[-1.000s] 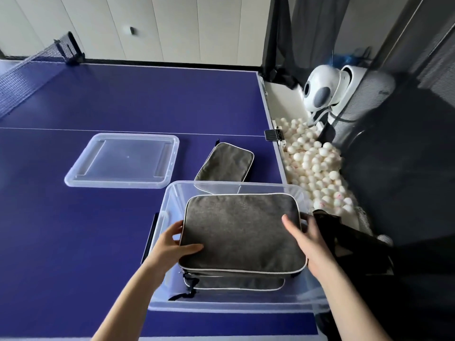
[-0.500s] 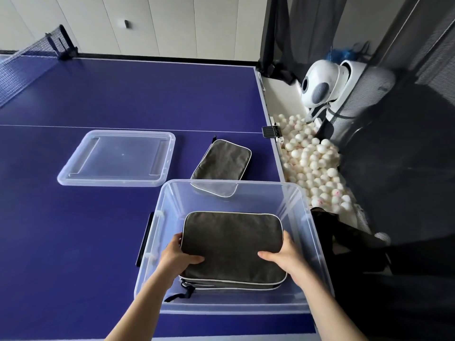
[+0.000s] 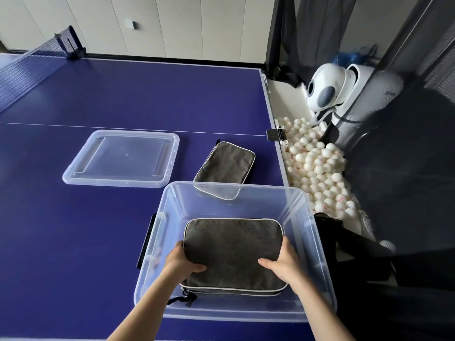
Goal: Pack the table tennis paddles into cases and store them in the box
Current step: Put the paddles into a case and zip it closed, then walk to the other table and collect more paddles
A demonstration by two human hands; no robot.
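grey cases (image 3: 232,252) w/ white piping, clear box (image 3: 317,242) (lid (image 3: 121,158) too), blue table (image 3: 123,94)

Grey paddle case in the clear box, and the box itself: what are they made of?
Grey rectangular paddle case: looks like matte, felt-like woven fabric with pale piping and a zipper.
Clear storage box: seemingly translucent moulded plastic, since the other case shows through its far wall.

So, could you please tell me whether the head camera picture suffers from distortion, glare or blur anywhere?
Head view: wide-angle bending curves the table edges; soft, even daylight, mild sheen on the clear box and lid; the grey case and both hands look sharp; right side dark.
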